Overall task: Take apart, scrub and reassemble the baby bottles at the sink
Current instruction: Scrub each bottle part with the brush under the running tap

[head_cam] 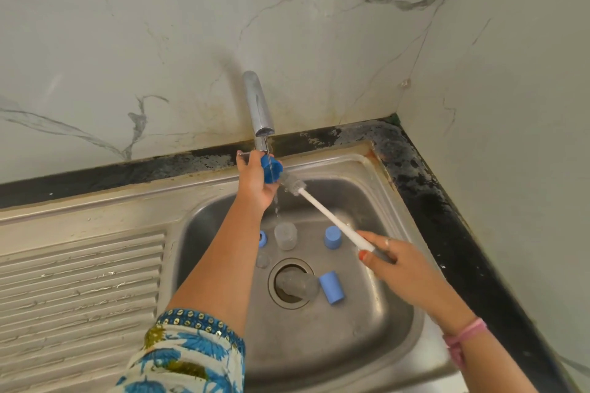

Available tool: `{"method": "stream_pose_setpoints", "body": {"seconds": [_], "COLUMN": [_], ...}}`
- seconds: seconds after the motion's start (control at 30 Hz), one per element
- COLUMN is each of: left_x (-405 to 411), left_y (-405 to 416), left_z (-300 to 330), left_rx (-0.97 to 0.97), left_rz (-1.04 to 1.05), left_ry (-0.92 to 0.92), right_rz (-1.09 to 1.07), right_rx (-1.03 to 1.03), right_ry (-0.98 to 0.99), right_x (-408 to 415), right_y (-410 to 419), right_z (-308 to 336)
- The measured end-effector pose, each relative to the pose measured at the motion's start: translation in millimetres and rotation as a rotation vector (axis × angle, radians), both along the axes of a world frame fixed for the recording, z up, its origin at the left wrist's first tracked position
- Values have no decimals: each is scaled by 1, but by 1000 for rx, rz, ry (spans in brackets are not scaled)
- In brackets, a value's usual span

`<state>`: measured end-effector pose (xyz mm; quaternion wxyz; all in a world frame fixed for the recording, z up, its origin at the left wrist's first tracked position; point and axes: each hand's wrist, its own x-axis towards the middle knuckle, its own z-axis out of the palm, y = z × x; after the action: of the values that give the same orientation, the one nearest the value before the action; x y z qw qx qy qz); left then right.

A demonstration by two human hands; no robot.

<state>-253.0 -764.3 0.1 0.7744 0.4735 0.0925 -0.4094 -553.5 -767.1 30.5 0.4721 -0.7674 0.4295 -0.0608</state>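
My left hand [255, 179] gripped the blue ring [271, 169] under the tap [260, 108]; my right hand [388, 254] clasped the brush [319, 206] (bristles beside the ring). Best: rotate ring, scrub threads.

At the centre of the frame the left hand [255, 180] holds a blue bottle collar [270, 168] under the running tap [259, 107], while the right hand [394, 260] grips a white bottle brush [322, 209] (bristles against the collar). Below, in the steel sink [376, 322], lie two blue caps [332, 237] [332, 288], another blue ring [262, 239] and clear bottle parts [285, 235].
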Motion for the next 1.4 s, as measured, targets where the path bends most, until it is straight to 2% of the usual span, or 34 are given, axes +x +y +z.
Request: {"method": "stream_pose_setpoints", "body": {"seconds": [0.1,0.23,0.37,0.5,0.77,0.9,1.17,1.3,1.33,1.4], "left_x": [-7,-25,-26,-32,-56,-63,-82,-94,-97,-104], "left_y": [-2,-7,7,29,71,90,136,160,167,178], "left_z": [7,18,21,20,35,44,58,59,55,44], "left_rx": [-53,86,207,354,346,337,440,406,416,553], "left_rz": [-47,-261,-337,-336,-236,-246,-255,-292,-302,-367], "left_ry": [-60,-271,-474,-687,-934,-1003,-1151,-1083,-1061,-1143], "right_rz": [-85,-134,-103,-55,15,42,103,65,70,118], "right_rx": [60,95,63,-17,-148,-185,-280,-361,-409,-505], "right_ry": [30,69,74,84,125,94,87,-43,-44,69], "right_x": [-17,-22,-18,-21,-34,-40,-46,-50,-50,-49], "right_y": [4,11,16,21,33,41,51,65,70,79], "right_z": [-10,-18,-20,-15,3,12,25,26,25,22]}}
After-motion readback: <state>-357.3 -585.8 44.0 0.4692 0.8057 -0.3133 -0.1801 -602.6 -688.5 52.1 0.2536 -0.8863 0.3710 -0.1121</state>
